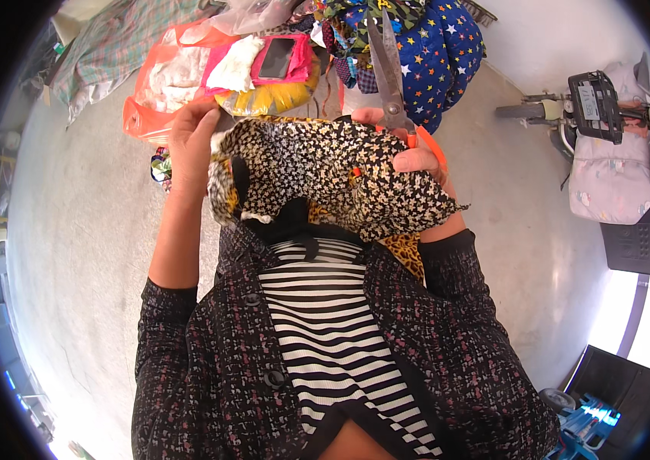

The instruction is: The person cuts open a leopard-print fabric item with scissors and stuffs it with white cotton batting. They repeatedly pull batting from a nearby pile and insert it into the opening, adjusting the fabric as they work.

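A black floral fabric piece (325, 167) with some leopard-print cloth (405, 253) under it lies across my lap. My left hand (193, 138) pinches the fabric's upper left corner between thumb and fingers. In my right hand (411, 152) is a pair of scissors (391, 86) with orange handles, blades pointing away from me and a little parted; the same hand rests on the fabric's right side. A white fluffy edge shows at the cloth's left end, near my left hand.
Beyond my hands sit a red plastic bag (141, 115) of white stuffing, a yellow bundle (267, 98) under a smartphone (276, 58) and pink cloth, and a blue star-print bundle (440, 57). A plaid cloth (124, 52) covers something at upper left. A two-wheeler with a basket (595, 106) stands right.
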Action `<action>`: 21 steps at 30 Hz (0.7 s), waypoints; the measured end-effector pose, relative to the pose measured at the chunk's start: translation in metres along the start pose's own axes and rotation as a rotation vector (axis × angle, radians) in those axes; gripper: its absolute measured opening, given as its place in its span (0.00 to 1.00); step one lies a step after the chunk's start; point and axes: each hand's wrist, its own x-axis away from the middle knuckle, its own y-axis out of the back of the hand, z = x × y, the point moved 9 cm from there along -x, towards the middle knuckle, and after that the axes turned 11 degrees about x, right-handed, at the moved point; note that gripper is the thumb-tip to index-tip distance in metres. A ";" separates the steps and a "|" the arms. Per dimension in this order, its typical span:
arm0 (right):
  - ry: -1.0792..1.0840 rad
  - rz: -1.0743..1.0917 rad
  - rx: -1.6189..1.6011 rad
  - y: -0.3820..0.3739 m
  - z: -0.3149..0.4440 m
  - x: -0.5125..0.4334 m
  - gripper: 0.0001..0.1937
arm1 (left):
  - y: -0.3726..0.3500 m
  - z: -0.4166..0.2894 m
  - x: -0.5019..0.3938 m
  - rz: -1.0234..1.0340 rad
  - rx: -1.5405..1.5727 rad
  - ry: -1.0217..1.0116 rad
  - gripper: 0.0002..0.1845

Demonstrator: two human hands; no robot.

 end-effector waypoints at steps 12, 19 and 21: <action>-0.109 -0.040 0.518 0.017 0.025 0.004 0.34 | -0.181 -0.017 0.064 0.684 0.085 0.330 0.11; -0.086 -0.015 0.541 0.037 0.006 0.008 0.27 | -0.171 0.017 0.087 0.517 0.471 0.577 0.11; -0.020 -0.019 0.527 0.039 0.006 0.011 0.25 | -0.169 0.022 0.092 0.477 0.549 0.609 0.09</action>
